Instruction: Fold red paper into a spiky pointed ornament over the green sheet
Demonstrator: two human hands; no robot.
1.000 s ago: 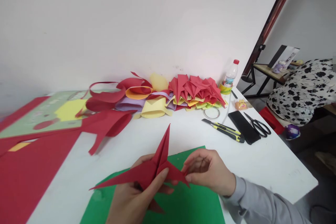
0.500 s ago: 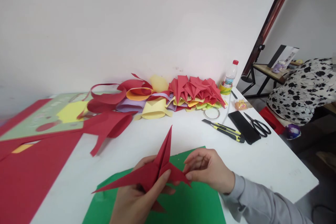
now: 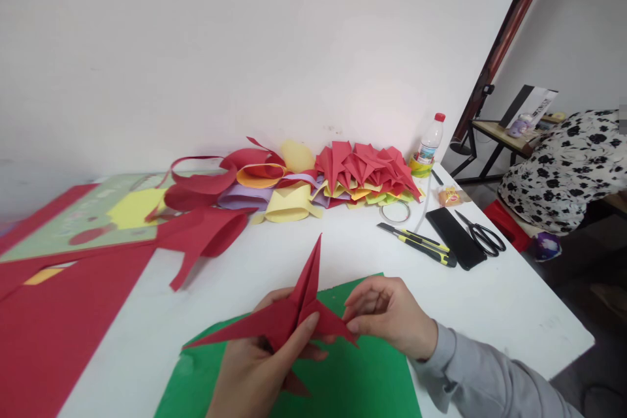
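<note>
A folded red paper star (image 3: pixel 281 319) with long pointed arms is held above a green sheet (image 3: pixel 365 372). Around its centre my left hand (image 3: pixel 264 359) is closed, thumb on top of the folds and the other fingers underneath. At the star's right point, my right hand (image 3: pixel 392 317) pinches the paper between thumb and forefinger. One arm of the star points up and away, another reaches far left, and a lower one shows partly below my left hand.
Along the wall lie folded red stars (image 3: pixel 367 166) and curled paper pieces (image 3: pixel 287 201). To the right are utility knives (image 3: pixel 421 245), a black case (image 3: pixel 455 238), scissors (image 3: pixel 482 235) and a bottle (image 3: pixel 430 140). Red sheets (image 3: pixel 63 320) cover the left side. A person in floral clothing (image 3: pixel 563 170) is beyond.
The star's left arm has risen slightly and shifted a little to the right as my left hand turns it. My right hand keeps its pinch almost in the same place.
</note>
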